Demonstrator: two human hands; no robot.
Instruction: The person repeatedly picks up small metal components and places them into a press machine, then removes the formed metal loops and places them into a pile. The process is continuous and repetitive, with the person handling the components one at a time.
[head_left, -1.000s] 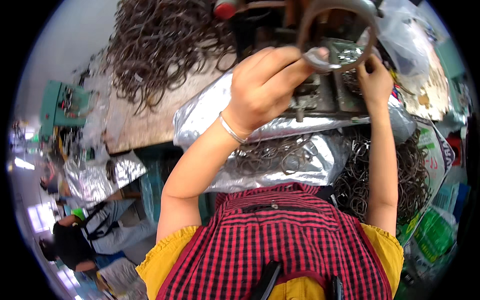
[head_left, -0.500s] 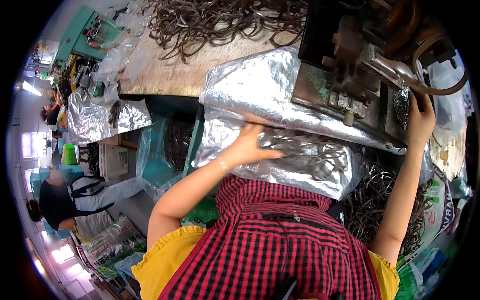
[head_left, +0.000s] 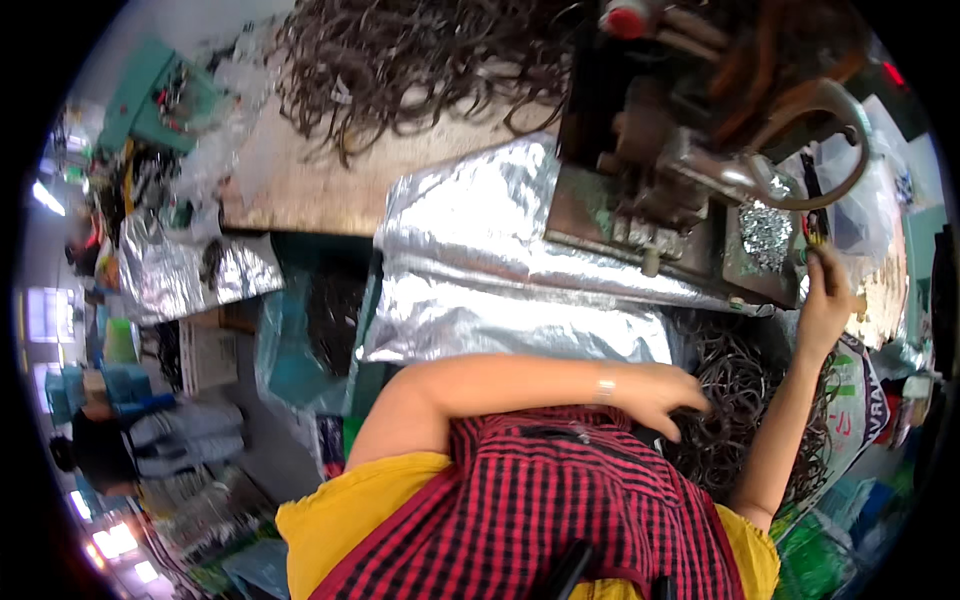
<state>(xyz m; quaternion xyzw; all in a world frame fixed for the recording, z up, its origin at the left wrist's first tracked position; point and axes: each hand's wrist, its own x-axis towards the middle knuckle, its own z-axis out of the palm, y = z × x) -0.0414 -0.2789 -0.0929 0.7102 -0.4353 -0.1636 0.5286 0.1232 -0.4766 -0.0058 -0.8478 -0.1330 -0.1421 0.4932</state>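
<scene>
My left hand [head_left: 660, 397] reaches across my apron with its fingers loosely apart and nothing visible in them. It hovers by the left edge of a heap of dark curved strips [head_left: 735, 405], beside silver foil sheeting [head_left: 510, 325] draped over the table edge. My right hand [head_left: 828, 300] is at the right of a dark metal press [head_left: 660, 190] with a curved lever [head_left: 862, 150]. Its fingers are pinched near a thin dark tool with a yellowish end [head_left: 816, 235]; blur hides what they hold. Small shiny metal pieces [head_left: 766, 236] lie on the press's side plate.
More dark strips [head_left: 430, 70] are piled at the back of the wooden table [head_left: 310, 190]. A lined teal bin [head_left: 285, 330] stands left of the foil. White sacking [head_left: 855, 400] surrounds the heap at right. Another person [head_left: 105, 445] stands far left.
My left hand has swung right, off the foil to the heap. The strips that lay on the foil are gone from it. My right hand has moved down and away from the shiny pieces.
</scene>
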